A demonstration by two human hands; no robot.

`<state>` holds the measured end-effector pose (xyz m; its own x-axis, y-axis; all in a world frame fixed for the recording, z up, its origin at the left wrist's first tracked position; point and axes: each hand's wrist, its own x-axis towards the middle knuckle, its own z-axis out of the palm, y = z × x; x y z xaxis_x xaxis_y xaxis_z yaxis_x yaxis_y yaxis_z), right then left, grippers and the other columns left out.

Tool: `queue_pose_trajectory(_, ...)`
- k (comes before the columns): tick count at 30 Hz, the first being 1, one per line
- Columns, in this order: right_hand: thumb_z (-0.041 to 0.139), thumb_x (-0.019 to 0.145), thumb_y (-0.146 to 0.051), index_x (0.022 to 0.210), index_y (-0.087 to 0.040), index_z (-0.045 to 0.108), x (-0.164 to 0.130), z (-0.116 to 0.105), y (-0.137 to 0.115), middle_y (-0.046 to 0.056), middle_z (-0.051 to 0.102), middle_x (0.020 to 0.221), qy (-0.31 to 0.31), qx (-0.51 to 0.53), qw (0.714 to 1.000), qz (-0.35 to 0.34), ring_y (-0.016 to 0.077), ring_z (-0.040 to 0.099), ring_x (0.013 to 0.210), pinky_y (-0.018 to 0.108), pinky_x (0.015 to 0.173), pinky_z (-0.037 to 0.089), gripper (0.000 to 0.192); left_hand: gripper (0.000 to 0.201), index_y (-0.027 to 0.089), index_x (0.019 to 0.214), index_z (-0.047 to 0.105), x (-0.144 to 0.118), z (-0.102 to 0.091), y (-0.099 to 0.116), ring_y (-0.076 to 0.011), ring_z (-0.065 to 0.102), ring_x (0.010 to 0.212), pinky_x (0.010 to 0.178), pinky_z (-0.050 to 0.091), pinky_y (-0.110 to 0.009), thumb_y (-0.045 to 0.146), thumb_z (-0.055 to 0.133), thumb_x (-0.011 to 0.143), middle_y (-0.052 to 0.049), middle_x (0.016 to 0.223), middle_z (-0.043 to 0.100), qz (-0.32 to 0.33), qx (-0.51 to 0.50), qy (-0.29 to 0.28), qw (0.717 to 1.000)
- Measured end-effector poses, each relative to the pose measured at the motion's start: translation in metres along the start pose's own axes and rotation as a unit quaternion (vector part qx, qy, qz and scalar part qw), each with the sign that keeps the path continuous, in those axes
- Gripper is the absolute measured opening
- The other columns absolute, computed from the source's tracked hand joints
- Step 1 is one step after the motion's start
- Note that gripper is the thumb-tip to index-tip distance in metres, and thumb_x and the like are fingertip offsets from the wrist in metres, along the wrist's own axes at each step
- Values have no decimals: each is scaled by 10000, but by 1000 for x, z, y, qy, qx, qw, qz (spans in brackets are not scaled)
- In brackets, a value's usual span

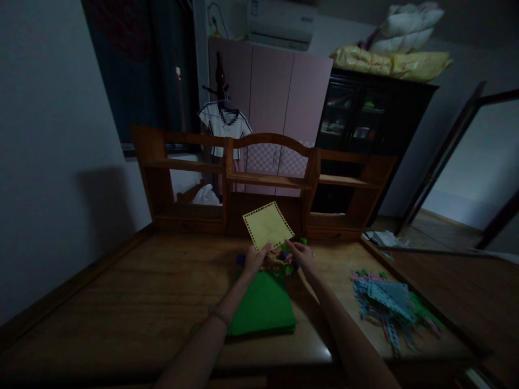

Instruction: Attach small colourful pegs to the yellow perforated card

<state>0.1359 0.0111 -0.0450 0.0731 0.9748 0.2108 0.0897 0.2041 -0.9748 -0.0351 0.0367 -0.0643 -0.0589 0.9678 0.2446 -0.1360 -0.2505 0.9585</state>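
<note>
A square sheet of yellow paper (pixel 268 224), its edges lined with a row of small punched holes, is held up and tilted above the desk. My left hand (pixel 255 260) pinches its lower left edge between thumb and fingers. At the lower right edge, my right hand (pixel 300 255) also grips the sheet with closed fingers. Partly hidden behind both hands sits a small tan basket-like holder (pixel 275 265) with purple and green items around it. Nearer to me, between my forearms, lies a stack of green sheets (pixel 263 305).
A pile of blue, pink and green punched paper pieces (pixel 391 297) lies to the right on the wooden desk (pixel 170 292). A low wooden shelf unit (pixel 267 186) stands along the desk's back edge. Beyond are pink cabinets (pixel 270 92) and a hanging white shirt (pixel 221 132).
</note>
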Motion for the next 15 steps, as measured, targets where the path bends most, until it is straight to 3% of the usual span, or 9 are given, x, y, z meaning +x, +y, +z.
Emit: queue_pose_trajectory(15,627,642,-610,780,-154,628,-2,3,-6,16,603,478,4,6,1000,1,141,554,403,225,415,403,476,411,67,942,671,2,0,-4,-219,651,853,749,506,-288,379,690,676,-119,944,686,10,5,-10,1000)
